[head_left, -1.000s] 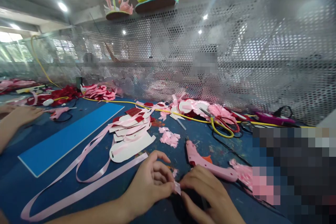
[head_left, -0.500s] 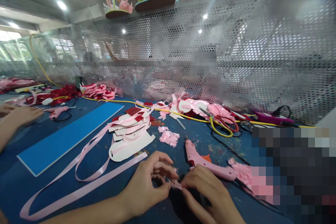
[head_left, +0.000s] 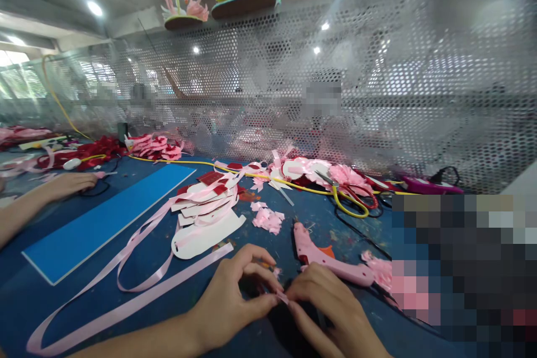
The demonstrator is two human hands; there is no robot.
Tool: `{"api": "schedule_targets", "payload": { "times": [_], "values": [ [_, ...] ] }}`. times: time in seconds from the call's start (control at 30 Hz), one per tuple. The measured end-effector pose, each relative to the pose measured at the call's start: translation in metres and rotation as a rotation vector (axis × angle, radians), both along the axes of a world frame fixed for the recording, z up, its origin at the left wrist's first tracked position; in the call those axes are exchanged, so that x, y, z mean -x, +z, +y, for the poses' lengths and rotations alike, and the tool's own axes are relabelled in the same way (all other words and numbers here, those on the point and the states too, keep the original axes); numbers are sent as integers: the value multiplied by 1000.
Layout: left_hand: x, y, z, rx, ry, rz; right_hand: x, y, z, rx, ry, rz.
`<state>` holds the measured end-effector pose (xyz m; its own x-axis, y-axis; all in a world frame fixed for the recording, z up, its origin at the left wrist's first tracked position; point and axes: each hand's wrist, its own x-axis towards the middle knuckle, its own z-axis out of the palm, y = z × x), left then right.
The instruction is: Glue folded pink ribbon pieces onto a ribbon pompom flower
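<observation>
Between my two hands, near the front of the blue table, is a small piece of pink ribbon point(head_left: 282, 297). My left hand point(head_left: 235, 296) pinches one end of it between thumb and fingertips. The other end is pinched by my right hand point(head_left: 327, 302). Just beyond my right hand lies a pink glue gun point(head_left: 331, 263) with an orange trigger. A small heap of folded pink ribbon pieces point(head_left: 267, 218) sits ahead of my hands. A long pink ribbon point(head_left: 138, 306) loops across the table left of my left hand, beside stacked white card shapes point(head_left: 207, 233).
A blue board point(head_left: 113, 221) lies at left, with a co-worker's hand point(head_left: 71, 183) beyond it. Yellow-handled scissors point(head_left: 350, 206) rest on pink material at the back. A yellow cord point(head_left: 197, 163) runs along the perforated metal screen point(head_left: 251, 84). Pink petals point(head_left: 377, 268) lie at right.
The ribbon piece looks narrower between my fingertips, and my hands have hardly moved. At left, the co-worker's hand has moved right, onto the pink glue gun there. The view has shifted slightly.
</observation>
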<state>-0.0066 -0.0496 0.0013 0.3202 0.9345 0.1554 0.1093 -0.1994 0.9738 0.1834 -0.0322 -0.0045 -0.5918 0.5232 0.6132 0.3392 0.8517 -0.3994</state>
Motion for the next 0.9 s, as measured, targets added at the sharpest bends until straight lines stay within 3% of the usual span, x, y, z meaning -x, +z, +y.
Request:
{"api": "schedule_targets", "payload": {
  "times": [0.7,0.9],
  "values": [
    [0,0,-2,-122,29,132,1,1,-1,1,-4,-17],
    [-3,0,-2,-182,46,197,-1,5,-3,-61,-18,-34]
  ]
}}
